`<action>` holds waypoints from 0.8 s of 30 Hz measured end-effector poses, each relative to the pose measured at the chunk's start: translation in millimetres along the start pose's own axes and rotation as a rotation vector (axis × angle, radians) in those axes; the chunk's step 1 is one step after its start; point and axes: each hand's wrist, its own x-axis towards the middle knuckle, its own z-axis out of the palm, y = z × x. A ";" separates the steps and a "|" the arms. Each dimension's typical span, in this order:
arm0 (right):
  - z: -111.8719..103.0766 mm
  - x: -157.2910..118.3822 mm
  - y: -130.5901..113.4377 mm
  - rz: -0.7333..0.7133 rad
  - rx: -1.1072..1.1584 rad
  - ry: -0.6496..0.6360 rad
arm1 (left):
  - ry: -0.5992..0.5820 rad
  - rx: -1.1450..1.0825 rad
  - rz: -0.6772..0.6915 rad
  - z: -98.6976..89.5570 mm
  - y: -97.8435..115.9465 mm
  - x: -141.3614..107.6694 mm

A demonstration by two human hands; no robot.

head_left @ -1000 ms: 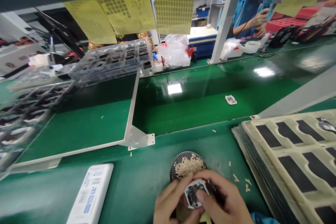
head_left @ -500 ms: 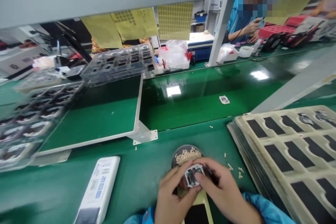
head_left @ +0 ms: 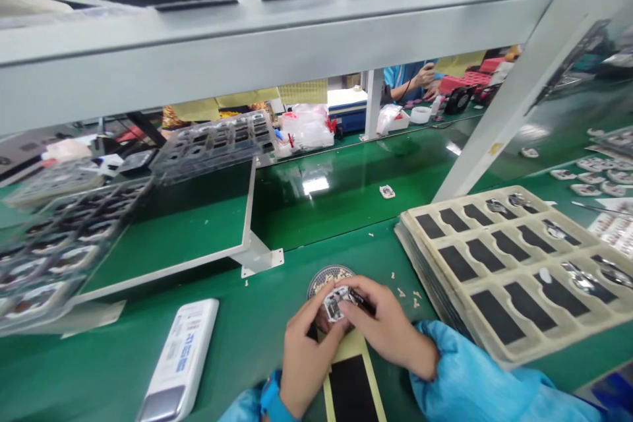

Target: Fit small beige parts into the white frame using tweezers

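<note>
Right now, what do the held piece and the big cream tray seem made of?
The held piece: its opaque white rim suggests plastic, finish unclear; the dark middle is too small to judge. The big cream tray: probably matte moulded plastic, judging by its rounded pocket edges and lack of glare.

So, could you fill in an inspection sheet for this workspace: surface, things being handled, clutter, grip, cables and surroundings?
Surface: green bench, shared by everything near the hands.
Things handled: a small white-framed part, dark inside; fine detail is too small to read.
Clutter: loose pale pieces right of a round dish; a white case with blue markings at left; stacked cream trays at right, the top one partly filled.
Grip: left hand and right hand both hold the part.
Cables: nothing seen at the hands; a thin dark line by a co-worker's arm may be a cord.
Surroundings: grey metal beam overhead, yellow sheets beyond.
</note>
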 end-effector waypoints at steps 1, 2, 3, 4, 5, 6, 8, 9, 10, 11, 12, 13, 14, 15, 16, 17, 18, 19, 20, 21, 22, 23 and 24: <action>-0.3 -0.4 1.0 -0.005 0.033 -0.019 | -0.005 -0.032 -0.036 -0.2 -0.9 0.4; -0.6 -0.8 1.7 -0.012 0.065 -0.039 | -0.009 -0.065 -0.071 -0.4 -1.8 0.6; -0.9 -1.1 2.1 -0.018 0.089 -0.054 | -0.011 -0.094 -0.096 -0.7 -2.5 0.8; -1.0 -1.4 2.4 -0.019 0.104 -0.062 | -0.013 -0.116 -0.110 -1.0 -2.8 0.7; -1.0 -1.7 2.6 -0.019 0.106 -0.063 | -0.013 -0.127 -0.112 -1.3 -2.7 0.6; -0.7 -1.9 2.8 -0.021 0.097 -0.057 | -0.012 -0.125 -0.106 -1.6 -2.1 0.3; 0.1 -2.6 3.5 -0.037 0.061 -0.033 | -0.010 -0.104 -0.080 -2.1 0.0 -0.6; 0.7 -3.1 3.9 -0.049 0.045 -0.024 | -0.008 -0.089 -0.060 -2.4 1.2 -1.2; 1.3 -3.7 4.3 -0.062 0.035 -0.020 | -0.003 -0.075 -0.038 -2.6 2.4 -1.9; 2.0 -4.4 4.6 -0.072 0.027 -0.021 | 0.010 -0.062 -0.009 -3.0 3.3 -2.5; 2.6 -5.3 4.7 -0.078 0.022 -0.024 | 0.032 -0.049 0.027 -3.5 4.1 -3.1; 3.3 -6.2 4.5 -0.082 0.018 -0.026 | 0.062 -0.032 0.066 -4.3 4.5 -3.6; 3.9 -7.0 4.2 -0.085 0.013 -0.028 | 0.092 -0.010 0.105 -5.4 4.8 -3.8; 4.6 -7.9 3.8 -0.088 0.008 -0.027 | 0.117 0.015 0.150 -6.9 5.0 -3.9; 5.1 -8.7 3.3 -0.088 0.005 -0.025 | 0.133 0.045 0.199 -8.7 5.1 -3.7; 5.6 -9.3 2.9 -0.088 0.002 -0.022 | 0.137 0.079 0.250 -10.6 5.2 -3.4; 5.9 -9.9 2.5 -0.088 -0.002 -0.019 | 0.134 0.114 0.294 -12.6 5.2 -3.0; 6.2 -10.2 2.2 -0.089 -0.011 -0.016 | 0.127 0.150 0.329 -14.4 5.2 -2.6; 6.3 -10.5 1.9 -0.092 -0.023 -0.012 | 0.121 0.183 0.351 -16.0 5.3 -2.4; 6.3 -10.6 1.7 -0.095 -0.036 -0.007 | 0.118 0.213 0.359 -17.3 5.3 -2.2; 6.2 -10.6 1.5 -0.100 -0.047 -0.003 | 0.116 0.236 0.358 -18.3 5.4 -2.2; 6.2 -10.5 1.2 -0.104 -0.056 0.002 | 0.114 0.252 0.354 -19.0 5.5 -2.3; 6.1 -10.5 0.9 -0.106 -0.062 0.007 | 0.113 0.263 0.351 -19.4 5.7 -2.5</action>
